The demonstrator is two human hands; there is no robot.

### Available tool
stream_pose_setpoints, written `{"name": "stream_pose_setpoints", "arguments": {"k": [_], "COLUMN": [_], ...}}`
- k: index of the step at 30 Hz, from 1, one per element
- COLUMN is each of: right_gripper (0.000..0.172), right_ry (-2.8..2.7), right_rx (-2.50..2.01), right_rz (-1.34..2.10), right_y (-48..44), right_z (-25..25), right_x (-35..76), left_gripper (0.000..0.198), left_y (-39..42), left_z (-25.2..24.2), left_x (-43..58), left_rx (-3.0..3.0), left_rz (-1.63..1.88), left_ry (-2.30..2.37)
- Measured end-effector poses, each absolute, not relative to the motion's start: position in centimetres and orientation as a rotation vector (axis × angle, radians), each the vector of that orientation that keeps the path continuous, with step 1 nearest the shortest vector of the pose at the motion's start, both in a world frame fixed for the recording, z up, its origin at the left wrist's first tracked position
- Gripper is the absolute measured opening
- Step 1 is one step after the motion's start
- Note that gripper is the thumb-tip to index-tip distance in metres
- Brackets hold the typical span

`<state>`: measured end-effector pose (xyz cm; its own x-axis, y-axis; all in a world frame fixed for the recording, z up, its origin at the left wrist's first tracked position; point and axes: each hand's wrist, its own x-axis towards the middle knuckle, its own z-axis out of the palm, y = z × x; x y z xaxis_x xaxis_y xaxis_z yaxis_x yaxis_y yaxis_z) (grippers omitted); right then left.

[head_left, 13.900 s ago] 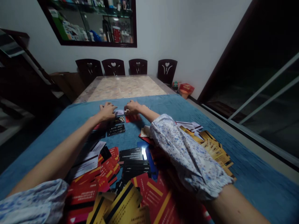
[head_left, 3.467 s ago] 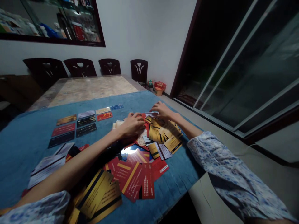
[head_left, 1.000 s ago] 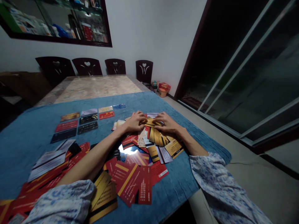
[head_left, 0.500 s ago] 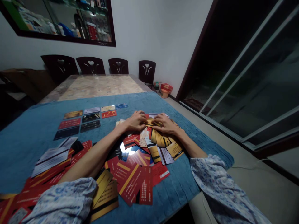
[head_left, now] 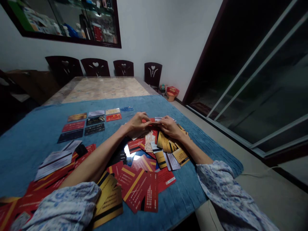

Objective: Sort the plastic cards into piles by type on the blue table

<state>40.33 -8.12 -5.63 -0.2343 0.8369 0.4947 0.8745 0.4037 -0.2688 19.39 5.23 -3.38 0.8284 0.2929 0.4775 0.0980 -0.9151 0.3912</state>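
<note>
Between my two hands, at the far side of the card pile, a card is held nearly edge-on. My left hand pinches its left end with fingers and thumb. The right end is gripped by my right hand. Red cards, gold cards and a white card with a dark stripe overlap below my hands. Under my left forearm, more red cards and white cards spread toward the lower left.
A blue cloth covers the near table. Several cards lie in short columns at the left, among them a red card and a black card. Dark chairs stand behind the table. A glass door is at the right.
The card between my hands has come up from lying fairly flat on the pile to nearly edge-on, and my fingers have closed on its ends. The view has shifted slightly.
</note>
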Motion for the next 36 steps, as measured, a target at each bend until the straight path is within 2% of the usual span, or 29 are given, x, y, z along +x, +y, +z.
{"name": "stream_pose_setpoints", "arguments": {"k": [4, 11, 18, 24, 36], "right_gripper": [0.030, 0.042, 0.043, 0.046, 0.054], "right_ry": [-1.973, -1.928, -1.931, -1.994, -2.110], "right_rx": [-1.522, -1.596, -1.653, -1.679, -1.831], "right_rz": [-0.086, -0.128, -0.175, -0.186, -0.450], "right_y": [-8.1, -7.9, -8.4, -8.2, -8.2], "right_z": [-5.9, -6.2, -5.9, -6.0, -5.8], "right_x": [40.2, 40.0, 39.8, 39.9, 39.7], "left_gripper": [0.021, 0.038, 0.049, 0.047, 0.050], "left_y": [5.3, 5.8, 5.4, 4.9, 4.6], "left_z": [-3.6, -4.3, -4.2, -4.1, -4.7], "left_x": [19.4, 19.4, 19.5, 19.7, 19.8], "left_rx": [2.631, 2.661, 2.660, 2.761, 2.851], "left_rz": [0.809, 0.777, 0.759, 0.700, 0.662], "left_ry": [0.363, 0.391, 0.340, 0.352, 0.486]}}
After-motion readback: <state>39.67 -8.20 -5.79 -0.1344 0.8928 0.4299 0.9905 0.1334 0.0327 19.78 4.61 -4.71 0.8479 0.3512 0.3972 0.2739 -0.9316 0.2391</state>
